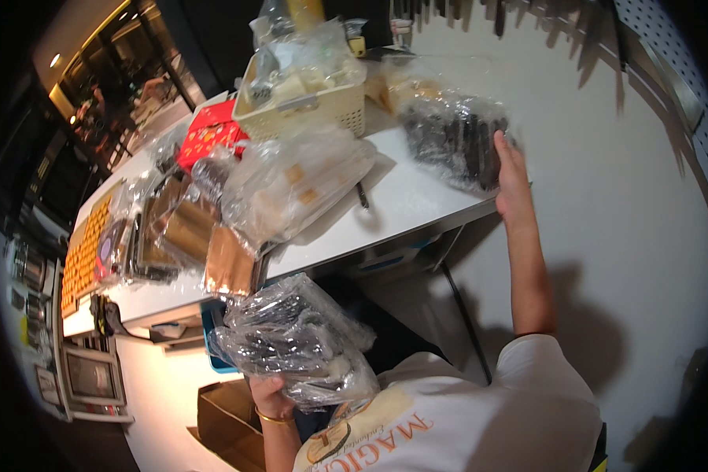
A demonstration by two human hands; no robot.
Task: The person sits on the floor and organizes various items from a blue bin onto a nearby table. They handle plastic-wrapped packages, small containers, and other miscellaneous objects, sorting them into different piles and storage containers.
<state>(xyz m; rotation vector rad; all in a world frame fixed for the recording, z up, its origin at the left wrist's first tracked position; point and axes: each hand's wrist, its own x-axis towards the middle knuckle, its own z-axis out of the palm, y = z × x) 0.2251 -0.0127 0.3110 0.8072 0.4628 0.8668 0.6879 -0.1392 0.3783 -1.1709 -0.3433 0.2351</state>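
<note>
Close to my body, my left hand [269,394] grips the lower edge of a clear plastic bag of dark items [307,342]. Its contents are blurred by glare on the film. My right hand [510,171] is at the table's right end, its thumb up against another clear plastic bag with black items [451,138]; the fingers are hidden behind it, so the hold is only partly seen. Between the hands, on the white table [401,194], lies a large translucent bag [301,183] with pale and tan contents. A stack of copper-coloured packets [230,262] sits at the table's near edge.
A cream plastic basket [307,112] full of bagged items stands at the back, beside a red box [212,133]. Wrapped packages and a tray of orange pieces [88,253] fill the left end. An open cardboard box [227,419] is on the floor; a wall is at the right.
</note>
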